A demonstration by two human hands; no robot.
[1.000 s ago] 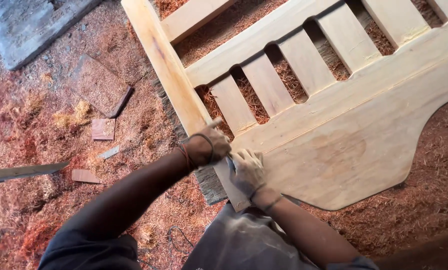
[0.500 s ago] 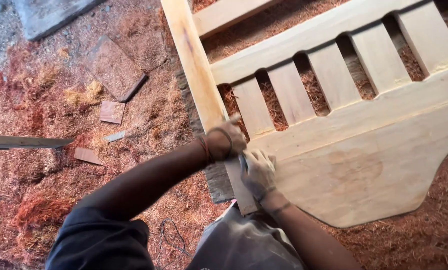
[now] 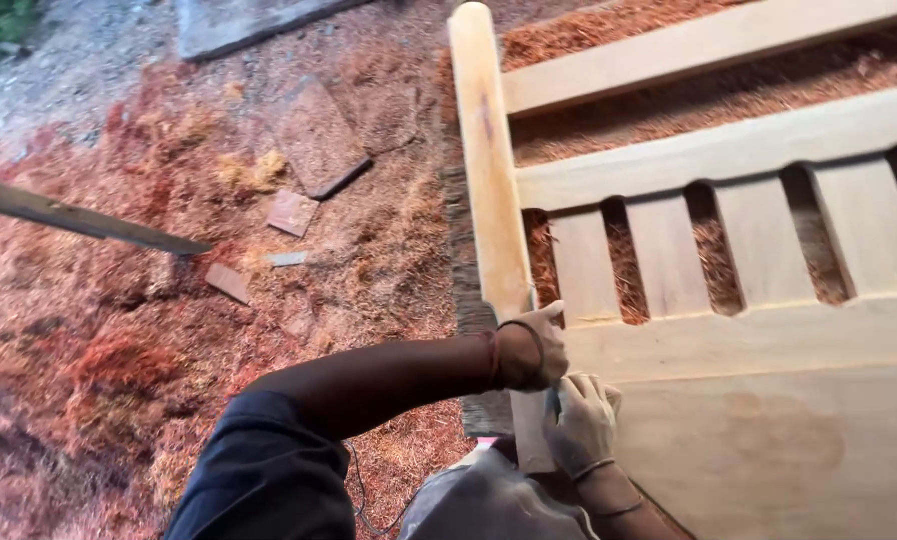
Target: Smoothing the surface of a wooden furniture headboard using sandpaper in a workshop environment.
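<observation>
A pale wooden slatted frame point(image 3: 728, 340) lies flat on sawdust, with a rounded side post point(image 3: 483, 160) along its left edge. My left hand point(image 3: 533, 345), a band on its wrist, is curled on the post where the lower rail meets it. Just below, my dusty right hand point(image 3: 580, 420) presses on the broad panel point(image 3: 768, 450), fingers closed around a small dark object point(image 3: 555, 400) that shows between the two hands. What that object is stays unclear.
Reddish wood shavings point(image 3: 118, 370) cover the ground to the left. Small offcut blocks point(image 3: 290, 212) and a flat board point(image 3: 318, 135) lie there. A long dark plank point(image 3: 78, 218) reaches in from the left, and a grey slab point(image 3: 238, 20) lies at the top.
The view has moved in and shifted, so the frame now fills the right side. Both hands remain at the same joint between post and lower rail.
</observation>
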